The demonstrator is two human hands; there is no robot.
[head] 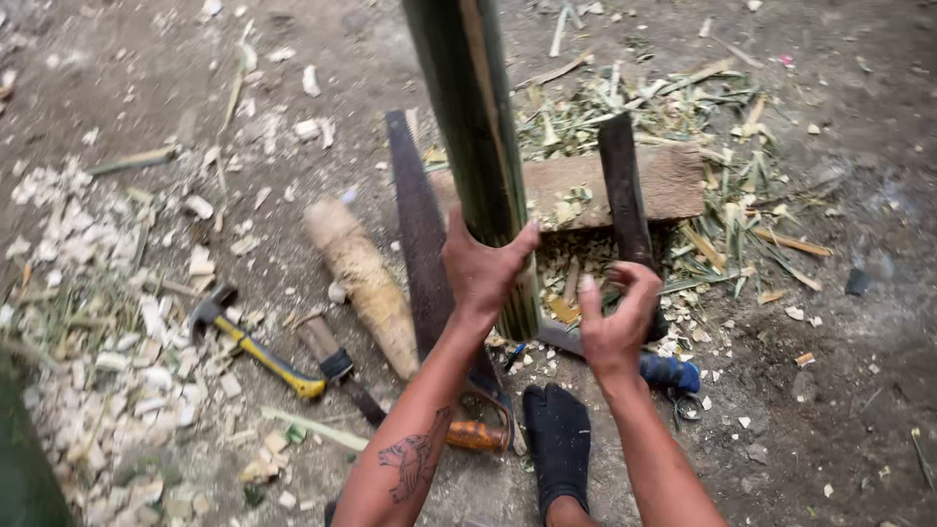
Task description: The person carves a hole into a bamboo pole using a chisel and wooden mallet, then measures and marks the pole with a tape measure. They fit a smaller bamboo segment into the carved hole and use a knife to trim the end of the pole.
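- A green bamboo pole (478, 146) is seen standing nearly upright in the centre of the frame, running from the top edge down to the ground beside a wooden block (586, 185).
- The left hand (483, 268) is pressed against the lower part of the pole, with the thumb spread to the right and the fingers wrapped behind it; the pole is gripped.
- The right hand (617, 317) is closed around the handle of a dark flat blade (625, 190), which is held upright just right of the pole, its tip reaching the centre right of the frame.
- A foot in a black split-toe sock (558, 439) is observed at the bottom centre, between the two forearms.
- A handsaw (420, 244) is laid on the ground left of the pole, its orange handle partly hidden under the left forearm.
- A wooden mallet (361, 283) lies left of the saw; a claw hammer with a yellow and black handle (256, 342) lies in the lower left.
- A tool with a blue grip (669, 373) is noted on the ground below the right hand.
- Pale wood chips (107, 332) are scattered over the left of the frame, and green bamboo slivers (683, 107) in the upper right.
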